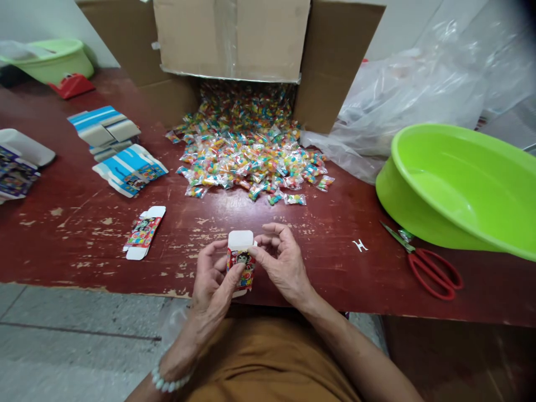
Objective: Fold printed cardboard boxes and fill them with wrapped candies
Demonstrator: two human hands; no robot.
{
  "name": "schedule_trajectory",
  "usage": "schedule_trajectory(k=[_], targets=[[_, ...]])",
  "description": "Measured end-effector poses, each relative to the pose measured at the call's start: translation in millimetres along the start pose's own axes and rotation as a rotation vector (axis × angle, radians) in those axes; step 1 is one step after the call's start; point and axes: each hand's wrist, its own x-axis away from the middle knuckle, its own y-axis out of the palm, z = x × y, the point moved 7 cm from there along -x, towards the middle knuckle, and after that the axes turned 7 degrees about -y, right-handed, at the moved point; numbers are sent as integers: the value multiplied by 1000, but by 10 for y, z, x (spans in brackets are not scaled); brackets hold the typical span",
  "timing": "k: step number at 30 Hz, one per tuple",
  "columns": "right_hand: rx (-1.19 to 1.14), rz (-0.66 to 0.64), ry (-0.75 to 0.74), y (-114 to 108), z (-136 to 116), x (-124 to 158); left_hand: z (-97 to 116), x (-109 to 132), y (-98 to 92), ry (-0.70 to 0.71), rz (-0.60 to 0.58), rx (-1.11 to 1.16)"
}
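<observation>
A small red printed candy box (242,271) is held near the table's front edge, its white top flap standing up. My left hand (213,276) grips the box from the left side, thumb across its front. My right hand (281,261) pinches the upper right edge of the same box with thumb and fingers. Beyond the hands lies a heap of wrapped colourful candies (251,159), spilling from a big cardboard carton (234,42). Left of my hands, another red box (145,233) lies flattened with its white flaps out.
Stacks of blue-and-white folded boxes (132,167) lie at the left, near a red tape dispenser (72,86). On the right are a green basin (439,218), red-handled scissors (431,271), a white paper scrap (359,245) and clear plastic bags (410,106).
</observation>
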Motion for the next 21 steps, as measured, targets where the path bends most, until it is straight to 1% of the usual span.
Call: schedule_trajectory(k=[3, 6, 9, 11, 12, 15, 17, 19, 21], targets=[[-9, -16, -3, 31, 23, 24, 15, 62, 8, 82, 76, 17], [6, -45, 4, 73, 43, 63, 45, 61, -12, 174, 123, -8], [76, -42, -31, 62, 2, 75, 93, 42, -50, 235, 146, -70], [105, -57, -42, 49, -31, 53, 104, 30, -53, 223, 111, -108], [96, -74, -24, 48, -30, 35, 106, 27, -57, 213, 95, -129], [20, -117, 94, 48, 25, -19, 98, 24, -97, 197, 85, -205], [-37, -108, 168, 38, 68, -38, 61, 14, -127, 180, 77, -232], [-75, -102, 209, 38, 95, -36, 12, -4, -144, 160, 53, -226], [-72, -144, 216, 71, 103, -16, -24, -23, -155, 146, 36, -180]])
